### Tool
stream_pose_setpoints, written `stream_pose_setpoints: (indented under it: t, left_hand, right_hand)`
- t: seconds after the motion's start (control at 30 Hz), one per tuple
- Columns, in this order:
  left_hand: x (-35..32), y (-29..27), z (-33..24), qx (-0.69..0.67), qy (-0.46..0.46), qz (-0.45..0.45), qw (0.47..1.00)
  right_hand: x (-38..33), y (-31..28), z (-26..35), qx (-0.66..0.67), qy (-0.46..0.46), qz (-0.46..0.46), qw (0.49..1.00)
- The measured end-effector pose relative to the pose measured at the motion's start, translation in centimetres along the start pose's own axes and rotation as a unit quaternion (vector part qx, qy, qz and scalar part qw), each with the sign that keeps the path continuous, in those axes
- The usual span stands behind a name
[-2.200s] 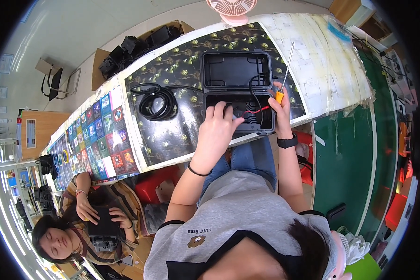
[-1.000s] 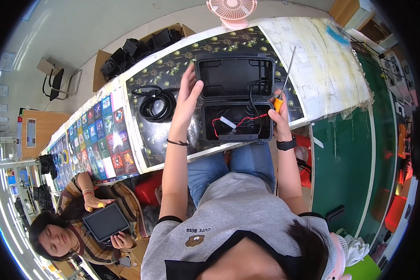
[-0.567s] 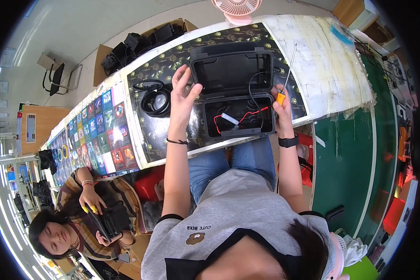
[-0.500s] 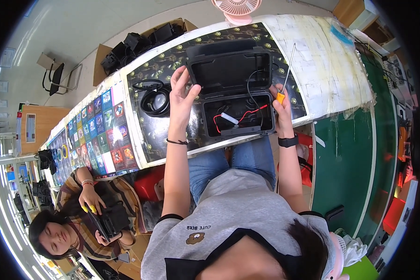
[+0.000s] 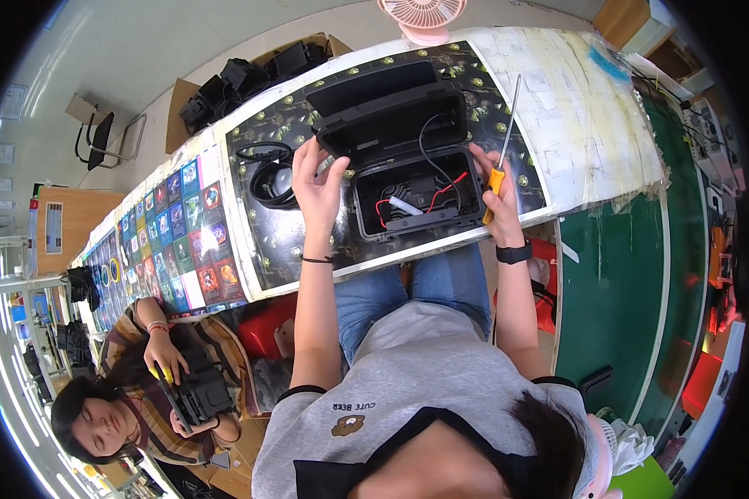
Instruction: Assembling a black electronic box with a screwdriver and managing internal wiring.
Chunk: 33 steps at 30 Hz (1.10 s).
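A black plastic box lies on the dark patterned mat, its lid swung up and back. Inside are red wires, a white tube-like piece and a black cable running up over the lid. My left hand is at the box's left side, thumb and fingers apart; its fingertips are near the lid's lower left corner, and whether they touch it I cannot tell. My right hand, at the right side, is closed round the yellow handle of a screwdriver, its long shaft pointing away from me.
A coiled black cable lies left of the box. Card-like pictures cover the table further left. A pink fan stands at the far edge. At lower left a person holds a black device. A carton of black items sits beyond.
The box has shifted left and turned slightly counterclockwise, its lid now slanting. The screwdriver has moved a little left, and more of its handle shows in my right hand.
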State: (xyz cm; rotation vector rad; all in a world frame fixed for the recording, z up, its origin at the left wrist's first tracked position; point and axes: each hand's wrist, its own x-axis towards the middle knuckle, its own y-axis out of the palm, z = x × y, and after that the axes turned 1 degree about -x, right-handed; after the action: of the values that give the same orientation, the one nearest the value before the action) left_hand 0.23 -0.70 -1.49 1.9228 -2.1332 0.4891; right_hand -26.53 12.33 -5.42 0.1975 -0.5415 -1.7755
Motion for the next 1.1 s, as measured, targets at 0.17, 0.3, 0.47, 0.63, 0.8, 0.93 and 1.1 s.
stream_pose_setpoints:
  t: [0.17, 0.3, 0.47, 0.63, 0.8, 0.93, 1.1]
  left_hand:
    - [0.3, 0.3, -0.5, 0.019, 0.03, 0.0, 0.999]
    - [0.1, 0.4, -0.2, 0.07, 0.066, -0.012, 0.995]
    - [0.9, 0.4, -0.1, 0.089, 0.054, 0.002, 0.995]
    - [1.9, 0.7, 0.1, 0.099, 0.03, 0.006, 0.995]
    - [2.1, 1.0, 0.6, 0.082, 0.011, -0.009, 0.996]
    - [1.7, 1.1, 0.9, 0.055, 0.025, -0.028, 0.998]
    - [-0.1, 0.6, 1.3, 0.079, 0.065, -0.071, 0.992]
  right_hand:
    - [-0.1, 0.5, 0.6, 0.021, 0.0, 0.026, 0.999]
    - [-0.4, -0.5, 0.4, 0.009, 0.03, 0.088, 0.996]
    - [-0.6, 0.1, 1.2, -0.029, 0.093, 0.077, 0.992]
    - [-0.4, 0.5, 0.9, -0.027, 0.077, 0.017, 0.997]
    - [-0.2, 0.4, 0.3, -0.101, 0.039, 0.018, 0.994]
    - [-0.4, 0.7, 0.2, -0.125, 0.029, 0.004, 0.992]
    - [-0.1, 0.4, 0.3, -0.124, 0.028, 0.02, 0.992]
